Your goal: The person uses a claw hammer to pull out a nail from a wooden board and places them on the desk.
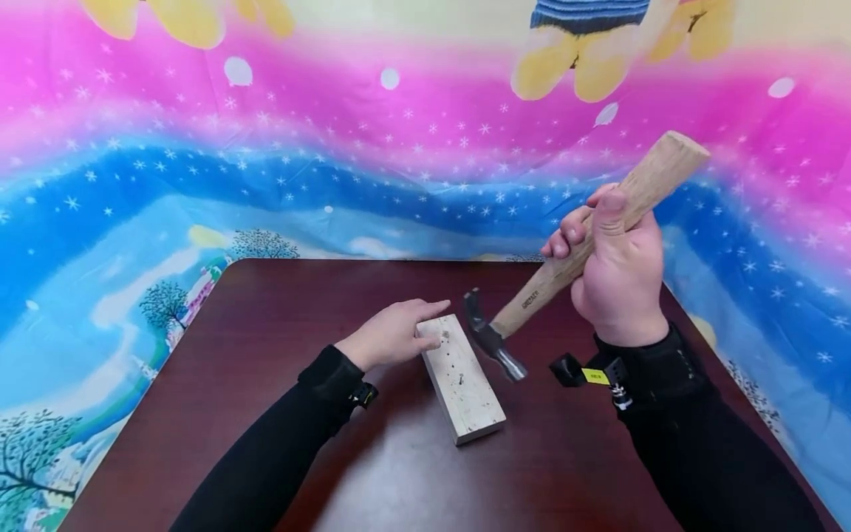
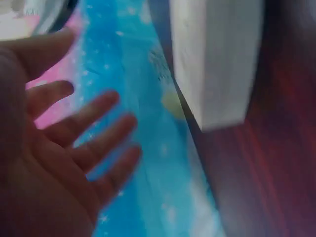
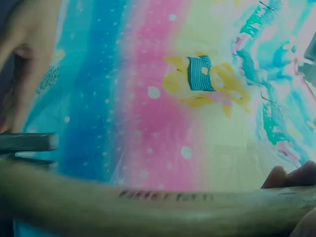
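Observation:
My right hand [image 1: 621,270] grips the wooden handle of a claw hammer [image 1: 552,277], thumb laid along it. The hammer slants, its steel head low beside the block and its handle's butt end raised to the upper right. Across the bottom of the right wrist view runs the blurred handle [image 3: 148,211]. A pale wooden block [image 1: 468,388] lies on the table, with several small dark marks on its top. At its far left end is my left hand [image 1: 388,332]. The left wrist view shows that hand's fingers [image 2: 106,118] spread, with a gap to the block [image 2: 219,59].
The dark reddish-brown table [image 1: 279,325] carries the block. Behind it and along its sides hangs a pink and blue printed cloth [image 1: 399,170] with snowflakes and cartoon figures. A small camera with a yellow label [image 1: 595,376] is strapped to the right wrist.

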`<state>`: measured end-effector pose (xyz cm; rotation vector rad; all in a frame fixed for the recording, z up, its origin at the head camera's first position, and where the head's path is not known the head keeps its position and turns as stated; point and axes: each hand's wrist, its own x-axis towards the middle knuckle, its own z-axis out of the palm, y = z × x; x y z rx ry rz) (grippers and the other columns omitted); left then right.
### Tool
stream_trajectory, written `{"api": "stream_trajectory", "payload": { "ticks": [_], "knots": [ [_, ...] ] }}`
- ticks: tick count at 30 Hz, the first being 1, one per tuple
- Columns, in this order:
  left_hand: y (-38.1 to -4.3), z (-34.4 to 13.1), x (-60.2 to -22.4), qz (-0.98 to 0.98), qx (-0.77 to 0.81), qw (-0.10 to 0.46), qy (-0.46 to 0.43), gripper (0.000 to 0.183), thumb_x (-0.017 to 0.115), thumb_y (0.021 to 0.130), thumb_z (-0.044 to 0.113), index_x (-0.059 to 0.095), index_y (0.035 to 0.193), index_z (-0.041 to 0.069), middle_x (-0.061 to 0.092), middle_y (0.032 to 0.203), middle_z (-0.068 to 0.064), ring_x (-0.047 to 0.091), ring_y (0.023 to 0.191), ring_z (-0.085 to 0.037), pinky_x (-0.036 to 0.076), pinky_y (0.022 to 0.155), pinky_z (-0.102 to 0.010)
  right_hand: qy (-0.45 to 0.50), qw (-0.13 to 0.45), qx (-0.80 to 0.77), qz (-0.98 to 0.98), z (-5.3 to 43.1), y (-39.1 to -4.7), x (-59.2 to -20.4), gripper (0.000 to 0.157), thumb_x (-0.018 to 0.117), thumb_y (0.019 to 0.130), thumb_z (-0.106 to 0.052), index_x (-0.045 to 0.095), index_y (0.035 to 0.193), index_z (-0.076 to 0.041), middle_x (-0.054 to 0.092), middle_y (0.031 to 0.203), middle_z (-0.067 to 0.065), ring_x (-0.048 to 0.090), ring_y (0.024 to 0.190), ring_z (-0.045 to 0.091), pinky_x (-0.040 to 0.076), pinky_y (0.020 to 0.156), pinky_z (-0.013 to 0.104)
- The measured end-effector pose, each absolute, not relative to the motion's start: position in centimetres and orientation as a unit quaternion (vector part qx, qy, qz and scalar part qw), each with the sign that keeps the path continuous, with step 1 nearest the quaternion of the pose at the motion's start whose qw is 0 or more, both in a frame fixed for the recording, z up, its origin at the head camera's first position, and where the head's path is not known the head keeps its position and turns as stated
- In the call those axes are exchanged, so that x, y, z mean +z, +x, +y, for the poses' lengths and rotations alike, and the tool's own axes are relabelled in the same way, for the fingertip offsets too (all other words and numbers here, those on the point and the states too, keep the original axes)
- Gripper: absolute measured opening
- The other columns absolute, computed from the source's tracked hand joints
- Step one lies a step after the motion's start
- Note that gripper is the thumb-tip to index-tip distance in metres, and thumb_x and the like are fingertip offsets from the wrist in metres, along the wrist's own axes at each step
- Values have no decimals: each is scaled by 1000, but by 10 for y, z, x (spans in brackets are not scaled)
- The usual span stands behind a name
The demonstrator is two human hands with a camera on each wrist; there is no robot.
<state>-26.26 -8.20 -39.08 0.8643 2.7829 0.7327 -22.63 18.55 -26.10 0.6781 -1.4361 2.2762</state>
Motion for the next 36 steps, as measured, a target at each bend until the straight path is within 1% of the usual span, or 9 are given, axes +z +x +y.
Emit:
{"api": "stream_trajectory", "payload": {
  "ticks": [2, 5, 9, 17, 21, 24, 27, 31, 36],
  "knots": [
    [-264, -82, -393, 936, 181, 78, 291, 73, 79, 101, 31, 47, 166, 21, 54, 166, -14, 59, 149, -31, 45, 127, -52, 219, 173, 791, -545, 184, -226, -260, 36, 68, 102, -40, 55, 108, -7, 54, 72, 6, 51, 61, 22, 59, 66, 36],
    [-264, -82, -399, 939, 147, 98, 296, 79, 84, 98, 30, 46, 167, 19, 46, 172, -15, 57, 152, -32, 44, 128, -52, 195, 139, 746, -621, 177, -224, -262, 36, 65, 104, -41, 56, 103, -6, 55, 71, 3, 50, 60, 22, 58, 63, 35],
    [-266, -76, -407, 933, 158, 114, 301, 78, 87, 95, 27, 51, 163, 14, 51, 169, -14, 55, 154, -30, 47, 127, -45, 177, 81, 664, -722, 166, -223, -272, 39, 56, 110, -41, 53, 98, -3, 56, 70, 2, 56, 58, 21, 60, 62, 36],
    [-278, -66, -416, 923, 120, 132, 342, 48, 87, 94, 28, 76, 138, 11, 63, 156, -12, 59, 148, -27, 50, 123, -39, 153, -6, 544, -825, 137, -237, -290, 34, 56, 114, -38, 53, 106, -4, 60, 78, 6, 64, 63, 23, 62, 63, 39],
    [-281, -66, -416, 922, 102, 131, 349, 37, 89, 92, 30, 82, 123, 11, 64, 152, -11, 62, 143, -27, 51, 120, -37, 168, -18, 517, -839, 118, -247, -294, 31, 57, 114, -34, 54, 105, -5, 59, 76, 9, 63, 60, 29, 57, 58, 37],
    [-284, -65, -415, 920, 101, 122, 357, 30, 90, 90, 30, 83, 114, 11, 66, 147, -11, 63, 140, -28, 51, 120, -38, 178, -20, 503, -846, 106, -254, -295, 31, 58, 114, -36, 55, 104, -7, 58, 73, 8, 61, 58, 27, 52, 54, 35],
    [-283, -64, -418, 916, 96, 121, 370, 25, 90, 89, 29, 82, 105, 11, 69, 141, -11, 65, 135, -28, 52, 118, -39, 174, -31, 479, -860, 93, -260, -300, 32, 59, 113, -39, 58, 102, -10, 58, 71, 3, 58, 59, 20, 48, 53, 32],
    [-280, -64, -422, 911, 87, 122, 384, 22, 91, 87, 30, 76, 88, 13, 71, 120, -8, 67, 113, -26, 56, 105, -38, 170, -50, 447, -877, 78, -266, -310, 34, 61, 112, -44, 60, 99, -13, 58, 71, -1, 56, 63, 16, 46, 57, 31],
    [-284, -66, -421, 915, 164, 143, 340, 38, 93, 82, 19, 57, 73, 16, 54, 84, 4, 53, 87, -18, 48, 86, -32, 192, -61, 424, -883, 61, -274, -314, 36, 61, 111, -47, 59, 96, -15, 49, 72, -1, 48, 64, 17, 41, 61, 31]
  ]
}}
